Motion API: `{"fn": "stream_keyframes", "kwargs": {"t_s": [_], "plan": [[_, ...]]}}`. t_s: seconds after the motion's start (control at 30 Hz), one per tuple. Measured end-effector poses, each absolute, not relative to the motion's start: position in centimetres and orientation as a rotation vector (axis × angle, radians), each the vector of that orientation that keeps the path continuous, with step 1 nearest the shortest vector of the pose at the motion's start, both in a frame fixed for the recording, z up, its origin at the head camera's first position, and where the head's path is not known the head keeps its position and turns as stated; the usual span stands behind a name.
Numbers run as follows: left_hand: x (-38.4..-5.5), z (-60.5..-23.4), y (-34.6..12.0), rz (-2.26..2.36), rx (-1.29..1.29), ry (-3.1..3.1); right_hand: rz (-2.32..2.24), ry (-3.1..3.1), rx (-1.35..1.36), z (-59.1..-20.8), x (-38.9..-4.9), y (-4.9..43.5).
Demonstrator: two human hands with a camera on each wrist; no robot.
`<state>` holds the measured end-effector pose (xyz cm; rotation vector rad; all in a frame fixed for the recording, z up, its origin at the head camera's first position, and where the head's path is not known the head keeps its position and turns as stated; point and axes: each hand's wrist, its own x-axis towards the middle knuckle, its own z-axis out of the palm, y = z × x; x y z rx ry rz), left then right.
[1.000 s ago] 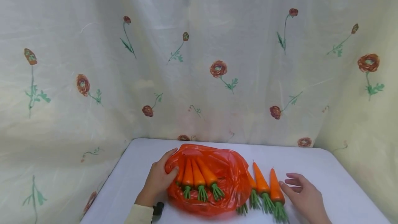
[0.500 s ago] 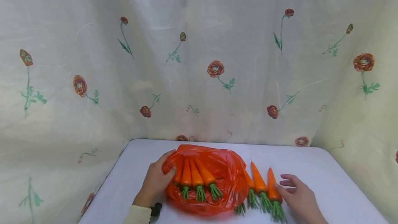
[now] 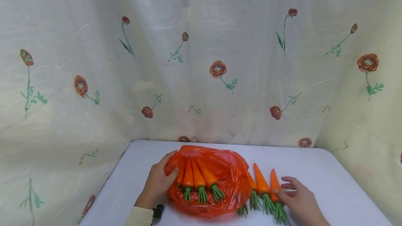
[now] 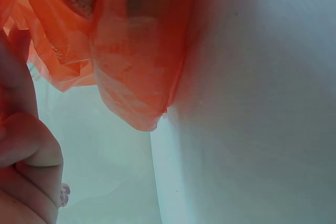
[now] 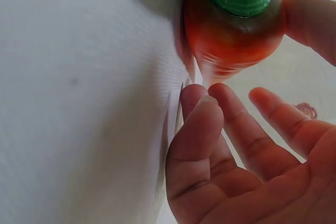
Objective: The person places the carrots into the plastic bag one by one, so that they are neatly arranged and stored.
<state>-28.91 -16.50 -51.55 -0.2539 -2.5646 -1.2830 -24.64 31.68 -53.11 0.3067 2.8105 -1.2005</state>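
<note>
My left hand (image 3: 160, 180) grips the left edge of a red plastic bag (image 3: 233, 187), its thumb over the rim. Several orange carrots (image 3: 198, 177) with green stub tops lie in the bag's mouth. In the left wrist view the bag's film (image 4: 136, 72) hangs beside the curled fingers (image 4: 31, 140). At the right, my right hand (image 3: 298, 198) is at the outermost loose carrot (image 3: 275, 186). The right wrist view shows its thumb (image 5: 312, 24) touching that carrot's thick end (image 5: 231, 35), while the other fingers are loosely bent, apart from it.
More loose carrots (image 3: 261, 180) lie between the bag and the right hand, one partly hidden by the bag. All rest on a white table (image 3: 323, 170). A flower-patterned curtain (image 3: 251, 79) rises behind the table and on both sides.
My right hand has shifted slightly left, its thumb now over the outermost carrot. My left hand keeps its hold on the bag. The view has turned a little.
</note>
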Motion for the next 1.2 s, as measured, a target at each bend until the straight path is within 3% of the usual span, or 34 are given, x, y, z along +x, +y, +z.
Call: {"fn": "stream_keyframes", "kwargs": {"t_s": [1.2], "plan": [[-28.64, -51.21, -16.35, -1.268, -0.21, -2.601, -1.103, 2.793, 0.28, -53.3, -24.26, 31.24]]}}
